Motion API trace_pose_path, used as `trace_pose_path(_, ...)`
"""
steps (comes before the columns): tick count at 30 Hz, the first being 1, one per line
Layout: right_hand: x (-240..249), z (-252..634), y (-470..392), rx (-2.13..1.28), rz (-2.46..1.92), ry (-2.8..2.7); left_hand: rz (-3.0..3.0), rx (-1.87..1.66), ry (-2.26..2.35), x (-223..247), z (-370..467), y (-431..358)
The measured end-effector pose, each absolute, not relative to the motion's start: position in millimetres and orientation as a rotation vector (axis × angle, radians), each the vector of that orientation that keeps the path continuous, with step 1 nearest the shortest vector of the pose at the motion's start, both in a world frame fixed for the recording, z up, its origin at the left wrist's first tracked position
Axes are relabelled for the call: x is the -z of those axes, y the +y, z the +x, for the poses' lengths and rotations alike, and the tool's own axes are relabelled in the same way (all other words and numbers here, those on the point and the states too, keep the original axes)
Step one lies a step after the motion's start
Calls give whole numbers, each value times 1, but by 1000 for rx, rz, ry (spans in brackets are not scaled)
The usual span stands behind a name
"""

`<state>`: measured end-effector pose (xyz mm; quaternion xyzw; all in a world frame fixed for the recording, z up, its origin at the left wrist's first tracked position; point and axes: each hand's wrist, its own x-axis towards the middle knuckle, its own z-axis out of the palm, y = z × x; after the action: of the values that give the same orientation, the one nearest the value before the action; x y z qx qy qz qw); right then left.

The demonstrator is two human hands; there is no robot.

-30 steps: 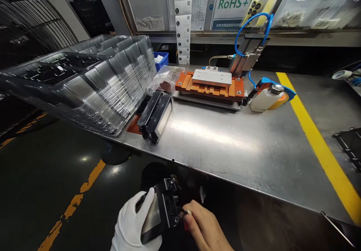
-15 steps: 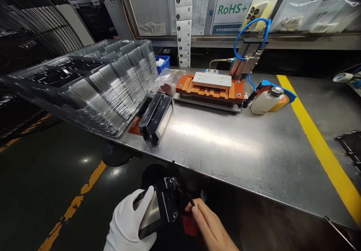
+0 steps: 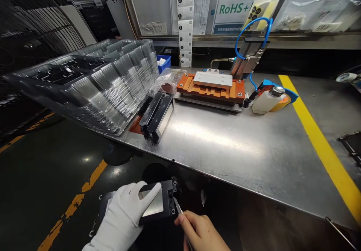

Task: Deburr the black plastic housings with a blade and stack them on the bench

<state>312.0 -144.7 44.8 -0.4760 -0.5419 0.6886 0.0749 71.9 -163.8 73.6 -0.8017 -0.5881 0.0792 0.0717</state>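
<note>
Apparently work is midway: I see the left hand gripping the black part in front of the table, the right hand pinching a slim blade at the part's end; what remains, I cannot tell.

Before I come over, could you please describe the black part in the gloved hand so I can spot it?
Find the metal table, then look below its near edge to the white-gloved left hand. It grips the black part, whose upper face shows a silvery panel. Unlike the black pieces on the table, it is hand-held, with a thin tool at one end.
</note>
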Motion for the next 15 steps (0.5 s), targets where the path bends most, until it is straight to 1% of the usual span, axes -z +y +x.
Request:
trace_pose_path(2,-40,307,-148,-2127,-1458,-1522,-2385,-246,-1778,-74,74,-163)
trace_pose_path(5,-29,298,-158,-2266,-1463,-1212,-2366,-211,-1721,-75,78,-161)
trace_pose_path(8,-22,294,-166,-2412,-1355,-809,-2355,-229,-1675,-72,80,-161)
trace_pose_path(10,-23,297,-166,-2465,-1262,-649,-2363,-259,-1675,-70,79,-162)
trace_pose_path(13,-26,309,-159,-2479,-1194,-683,-2400,-278,-1701,-71,77,-161)
trace_pose_path(15,-26,320,-150,-2334,-1209,-958,-2435,-248,-1697,-75,77,-160)
